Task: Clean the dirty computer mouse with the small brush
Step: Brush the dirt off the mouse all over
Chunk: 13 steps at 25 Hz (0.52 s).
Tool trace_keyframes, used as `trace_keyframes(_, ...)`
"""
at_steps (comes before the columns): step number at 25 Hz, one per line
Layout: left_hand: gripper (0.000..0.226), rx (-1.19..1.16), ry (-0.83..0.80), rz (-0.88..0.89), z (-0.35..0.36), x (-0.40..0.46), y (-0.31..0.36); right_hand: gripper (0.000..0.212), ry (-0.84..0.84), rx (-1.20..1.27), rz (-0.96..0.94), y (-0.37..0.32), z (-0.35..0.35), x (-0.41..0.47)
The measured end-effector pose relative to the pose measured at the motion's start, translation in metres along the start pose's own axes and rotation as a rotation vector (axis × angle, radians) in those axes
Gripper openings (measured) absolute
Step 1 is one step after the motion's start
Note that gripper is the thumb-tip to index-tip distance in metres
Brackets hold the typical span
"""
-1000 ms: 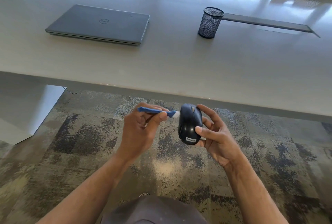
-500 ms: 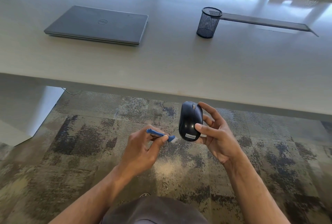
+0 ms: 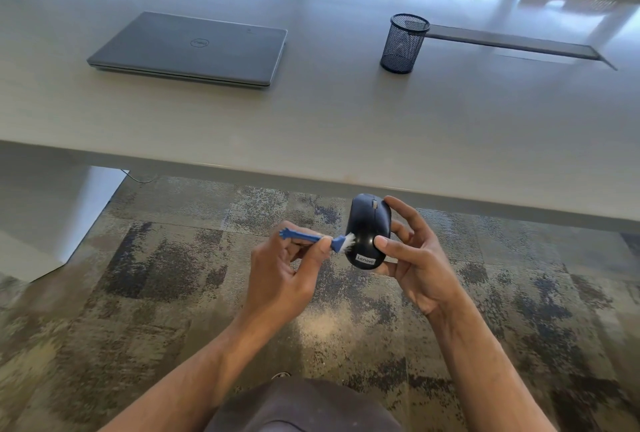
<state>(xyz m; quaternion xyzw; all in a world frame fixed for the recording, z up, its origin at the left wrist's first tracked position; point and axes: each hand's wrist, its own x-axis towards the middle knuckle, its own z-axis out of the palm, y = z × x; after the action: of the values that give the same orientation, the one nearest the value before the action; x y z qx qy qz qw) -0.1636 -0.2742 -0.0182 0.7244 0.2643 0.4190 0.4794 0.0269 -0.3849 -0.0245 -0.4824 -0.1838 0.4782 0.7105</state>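
**deskrat:** So what stage is this? Looks like the brushing's in full swing to me. The person holds the mouse (image 3: 369,230) up in front of the table (image 3: 311,126) edge, over the carpet, and the white bristles of the brush (image 3: 334,242) sit against its left side, near the back end with the label.

**pixelpete:** Yeah, mid-scrub I'd say. Left hand (image 3: 282,275) has its fingers curled in, pinching the blue handle between thumb and fingertips. Right hand (image 3: 412,258) grips the mouse, thumb on top by the label, fingers wrapped round the far side, index one standing a bit loose.

**deskrat:** Can you see any dirt left?

**pixelpete:** Honestly no, the shell's too dark and small to tell. Next move probably wants short light strokes along that seam, then the right hand turning the mouse so the wheel and other side get a go.
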Motion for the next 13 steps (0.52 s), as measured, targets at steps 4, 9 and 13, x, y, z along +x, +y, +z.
trace_keyframes(4,0.029,0.081,-0.034,0.008,-0.006,-0.010,-0.008,0.069,0.001,0.015,0.001,0.000,-0.002,-0.002)
trace_keyframes(9,0.024,0.038,0.061,-0.005,-0.014,-0.004,-0.001,0.064,-0.028,0.012,0.011,0.001,0.000,-0.001)
trace_keyframes(13,0.019,-0.048,0.060,-0.009,-0.006,0.003,0.004,0.067,-0.044,0.003,0.008,0.002,0.005,-0.002)
